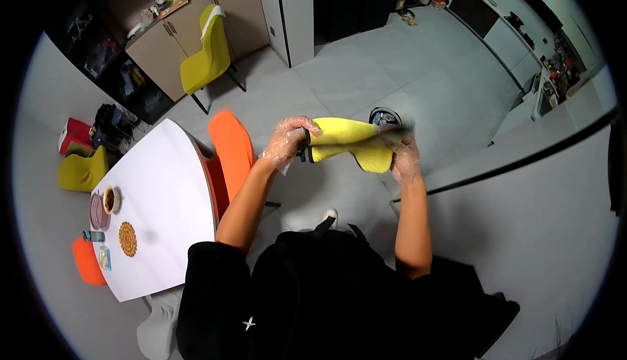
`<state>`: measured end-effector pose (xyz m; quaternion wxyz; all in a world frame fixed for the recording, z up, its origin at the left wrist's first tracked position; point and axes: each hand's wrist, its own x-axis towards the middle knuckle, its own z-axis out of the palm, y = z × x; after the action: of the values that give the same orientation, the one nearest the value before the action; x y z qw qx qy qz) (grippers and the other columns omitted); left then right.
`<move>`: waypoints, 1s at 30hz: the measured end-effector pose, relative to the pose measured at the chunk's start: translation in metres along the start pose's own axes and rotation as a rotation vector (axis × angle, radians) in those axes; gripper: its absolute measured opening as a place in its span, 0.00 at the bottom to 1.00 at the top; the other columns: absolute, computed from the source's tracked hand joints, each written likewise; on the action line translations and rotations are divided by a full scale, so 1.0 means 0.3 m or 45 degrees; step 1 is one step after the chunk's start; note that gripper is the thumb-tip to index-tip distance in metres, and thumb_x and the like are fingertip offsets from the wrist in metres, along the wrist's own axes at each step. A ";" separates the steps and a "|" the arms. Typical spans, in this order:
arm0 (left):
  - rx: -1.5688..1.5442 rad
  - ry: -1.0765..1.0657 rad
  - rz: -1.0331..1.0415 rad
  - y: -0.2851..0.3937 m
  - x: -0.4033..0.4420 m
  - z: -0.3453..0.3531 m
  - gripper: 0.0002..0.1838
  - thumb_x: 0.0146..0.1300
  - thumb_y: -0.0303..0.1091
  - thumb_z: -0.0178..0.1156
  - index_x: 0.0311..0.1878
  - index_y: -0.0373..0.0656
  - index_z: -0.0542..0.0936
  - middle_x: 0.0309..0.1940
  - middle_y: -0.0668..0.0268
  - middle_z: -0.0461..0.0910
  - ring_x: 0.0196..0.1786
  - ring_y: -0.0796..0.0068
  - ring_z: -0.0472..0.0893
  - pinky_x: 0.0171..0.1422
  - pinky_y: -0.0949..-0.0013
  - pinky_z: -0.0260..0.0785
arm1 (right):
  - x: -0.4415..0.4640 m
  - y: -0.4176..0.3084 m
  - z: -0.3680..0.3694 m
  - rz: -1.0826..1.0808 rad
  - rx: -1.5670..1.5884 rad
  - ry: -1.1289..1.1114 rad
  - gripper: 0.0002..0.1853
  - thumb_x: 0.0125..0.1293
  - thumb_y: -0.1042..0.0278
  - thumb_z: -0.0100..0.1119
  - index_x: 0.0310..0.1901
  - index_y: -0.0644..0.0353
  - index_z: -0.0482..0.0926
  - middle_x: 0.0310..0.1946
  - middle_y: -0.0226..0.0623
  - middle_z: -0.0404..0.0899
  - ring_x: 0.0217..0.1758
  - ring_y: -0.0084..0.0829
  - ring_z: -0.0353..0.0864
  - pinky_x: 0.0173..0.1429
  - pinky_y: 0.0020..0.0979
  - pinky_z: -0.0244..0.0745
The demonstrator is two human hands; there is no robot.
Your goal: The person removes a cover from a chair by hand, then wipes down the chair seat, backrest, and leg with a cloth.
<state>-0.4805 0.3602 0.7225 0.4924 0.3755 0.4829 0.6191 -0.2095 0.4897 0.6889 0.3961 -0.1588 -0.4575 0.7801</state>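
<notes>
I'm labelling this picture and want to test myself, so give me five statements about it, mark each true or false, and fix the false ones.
1. The yellow cloth spans between the left grip and the right grip. True.
2. Both grips are ungloved. False: each wears a clear plastic glove.
3. A brown mat lies on the white table. True.
4. The chair nearest the left forearm is blue. False: it is an orange chair.
5. The person's sleeves are white. False: they are black sleeves.

The left forearm (248, 203) and right forearm (413, 229) reach forward, bare and apart; the left grip (287, 140), in clear plastic, curls closed inward, the right grip (406, 160) likewise, partly blurred.
</notes>
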 end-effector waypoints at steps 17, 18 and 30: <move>0.341 0.257 0.461 0.095 0.735 -0.558 0.12 0.71 0.30 0.59 0.51 0.33 0.82 0.44 0.65 0.84 0.48 0.76 0.81 0.58 0.70 0.74 | 1.018 -0.014 0.149 0.034 -1.046 -0.048 0.09 0.67 0.83 0.58 0.44 0.62 0.85 0.40 0.30 0.85 0.45 0.23 0.82 0.54 0.26 0.77; 0.291 0.240 0.502 0.109 0.794 -0.626 0.12 0.70 0.31 0.60 0.51 0.34 0.82 0.43 0.65 0.84 0.47 0.77 0.81 0.57 0.71 0.74 | 1.101 0.016 0.158 0.022 -1.127 -0.105 0.08 0.67 0.83 0.59 0.43 0.63 0.84 0.38 0.29 0.85 0.43 0.23 0.81 0.52 0.25 0.77; 0.310 0.579 0.465 0.379 1.038 -1.364 0.12 0.66 0.17 0.57 0.51 0.33 0.82 0.48 0.61 0.87 0.52 0.72 0.83 0.62 0.67 0.75 | 2.047 0.339 0.588 -0.565 -1.604 -0.706 0.07 0.58 0.81 0.63 0.39 0.68 0.85 0.34 0.43 0.88 0.33 0.35 0.87 0.41 0.29 0.81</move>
<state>-0.9662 0.5642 0.7263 0.2038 0.3643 0.5758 0.7030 -0.7558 0.8275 0.7676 0.2479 -0.0565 -0.9254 0.2811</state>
